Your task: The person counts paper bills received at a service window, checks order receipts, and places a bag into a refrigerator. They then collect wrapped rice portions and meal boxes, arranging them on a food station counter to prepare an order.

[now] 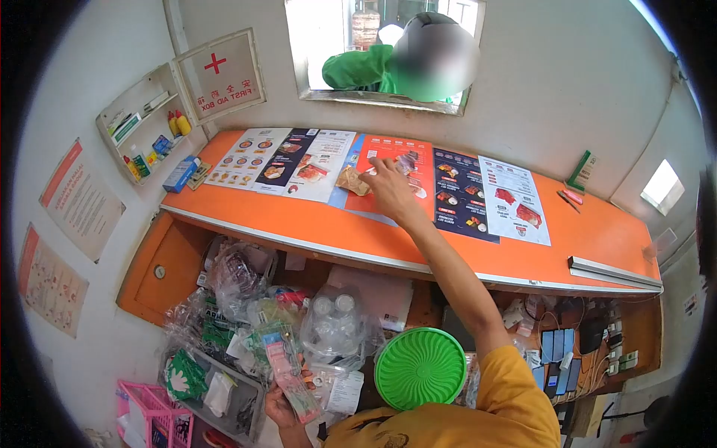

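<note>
My left hand (282, 405) is low in front of me, its fingers wrapped round a long clear plastic packet (287, 377) with pink and bluish contents; what these are I cannot make out. My right hand (393, 188) reaches across the orange counter, over a red menu sheet (415, 160), fingers apart and bent downward. Beside its thumb lies a crumpled brown paper piece (351, 181); whether the thumb touches it is unclear. A round green ridged lid or basket (420, 368) sits just before my body, between my arms.
A person in a green sleeve (360, 69) leans at the window. Menu sheets (515, 200) cover much of the counter (590, 237). Below are plastic-wrapped cups (334, 317), a grey bin (237, 418), a pink basket (153, 407) and several phones (556, 347) with cables. A first-aid cabinet (142, 119) hangs left.
</note>
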{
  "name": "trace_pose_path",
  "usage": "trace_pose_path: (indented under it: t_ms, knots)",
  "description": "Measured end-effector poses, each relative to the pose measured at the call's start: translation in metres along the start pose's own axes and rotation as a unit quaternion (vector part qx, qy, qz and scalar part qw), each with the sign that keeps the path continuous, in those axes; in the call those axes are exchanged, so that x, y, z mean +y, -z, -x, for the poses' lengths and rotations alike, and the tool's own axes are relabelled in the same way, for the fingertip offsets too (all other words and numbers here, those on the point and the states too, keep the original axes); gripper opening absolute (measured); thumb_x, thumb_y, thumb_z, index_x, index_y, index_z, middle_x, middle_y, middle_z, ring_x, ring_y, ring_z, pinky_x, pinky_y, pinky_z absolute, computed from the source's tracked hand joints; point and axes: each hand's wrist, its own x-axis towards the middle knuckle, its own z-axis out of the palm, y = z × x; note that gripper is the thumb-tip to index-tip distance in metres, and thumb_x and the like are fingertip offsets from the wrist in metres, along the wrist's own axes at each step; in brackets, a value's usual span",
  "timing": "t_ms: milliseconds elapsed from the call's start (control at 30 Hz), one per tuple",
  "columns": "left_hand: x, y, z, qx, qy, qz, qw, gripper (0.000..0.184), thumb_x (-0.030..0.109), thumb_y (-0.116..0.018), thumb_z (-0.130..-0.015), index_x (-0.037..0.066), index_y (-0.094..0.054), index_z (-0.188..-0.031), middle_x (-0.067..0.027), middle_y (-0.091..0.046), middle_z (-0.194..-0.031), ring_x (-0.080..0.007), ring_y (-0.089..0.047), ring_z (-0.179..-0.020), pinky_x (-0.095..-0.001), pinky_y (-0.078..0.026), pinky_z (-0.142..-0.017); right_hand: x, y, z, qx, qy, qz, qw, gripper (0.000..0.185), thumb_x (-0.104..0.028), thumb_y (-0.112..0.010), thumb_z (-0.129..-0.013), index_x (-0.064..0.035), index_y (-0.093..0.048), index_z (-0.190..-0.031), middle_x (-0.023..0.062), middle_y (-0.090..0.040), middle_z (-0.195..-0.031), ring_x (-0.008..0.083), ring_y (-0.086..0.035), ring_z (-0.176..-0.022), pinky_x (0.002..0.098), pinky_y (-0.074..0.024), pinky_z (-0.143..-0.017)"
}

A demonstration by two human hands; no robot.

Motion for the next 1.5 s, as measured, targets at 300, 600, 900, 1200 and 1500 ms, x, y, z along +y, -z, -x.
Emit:
trace_pose_path:
  t_ms: [300, 600, 900, 1200, 1500]
  knots:
    - [-0.006, 0.027, 0.008, 0.054, -0.02, 0.028, 0.998, 0.078, 0.032, -0.049, -0.079, -0.007, -0.031, -0.144, -0.027, -0.05, -0.136, -0.0337, -0.065, -0.096, -0.0415, -0.059, -0.067, -0.027, 0.038, 0.005, -0.087, 0.037, -0.366, 0.926, 0.017, 0.001, -0.07, -0.075, -0.0029, -0.064, -0.091, 0.0112, -0.066, -0.093, 0.027, -0.065, -0.087, 0.0386, -0.0531, -0.074]
    - [0.003, 0.015, 0.0, 0.039, -0.023, 0.026, 0.999, 0.08, 0.035, -0.047, -0.08, -0.001, -0.025, -0.148, -0.0251, -0.052, -0.133, -0.0325, -0.066, -0.091, -0.0404, -0.058, -0.06, -0.037, 0.052, 0.099, -0.039, -0.203, -0.66, 0.722, 0.01, -0.002, -0.061, -0.089, -0.0029, -0.054, -0.097, -0.0004, -0.059, -0.08, 0.0075, -0.061, -0.073, 0.025, -0.0531, -0.061]
    - [0.0, -0.005, 0.002, -0.072, -0.014, 0.026, 0.997, 0.075, 0.03, -0.051, -0.082, -0.002, -0.032, -0.147, -0.0236, -0.043, -0.145, -0.0312, -0.062, -0.104, -0.0408, -0.055, -0.073, -0.032, 0.038, 0.109, -0.003, -0.284, -0.729, 0.623, 0.01, -0.007, -0.049, -0.095, -0.0053, -0.059, -0.096, -0.0019, -0.058, -0.083, 0.0057, -0.052, -0.07, 0.0201, -0.0412, -0.061]
    - [0.001, -0.037, 0.02, -0.02, -0.048, -0.032, 0.998, 0.071, 0.009, -0.058, -0.08, -0.001, -0.035, -0.146, -0.0172, -0.047, -0.142, -0.025, -0.058, -0.113, -0.0363, -0.05, -0.09, -0.059, 0.07, 0.118, 0.033, -0.213, -0.687, 0.695, 0.018, -0.022, -0.068, -0.086, -0.0085, -0.056, -0.089, -0.006, -0.046, -0.074, 0.0024, -0.041, -0.061, 0.0176, -0.0336, -0.052]
    - [-0.012, -0.052, 0.014, -0.013, -0.169, -0.282, 0.944, 0.073, 0.0, -0.06, -0.078, -0.003, -0.035, -0.147, -0.0164, -0.039, -0.149, -0.0251, -0.045, -0.132, -0.0353, -0.037, -0.108, -0.236, 0.131, 0.19, -0.263, -0.234, -0.609, 0.711, 0.018, -0.013, -0.073, -0.083, -0.0008, -0.07, -0.096, -0.0063, -0.057, -0.068, 0.0006, -0.046, -0.062, 0.0209, -0.0353, -0.053]
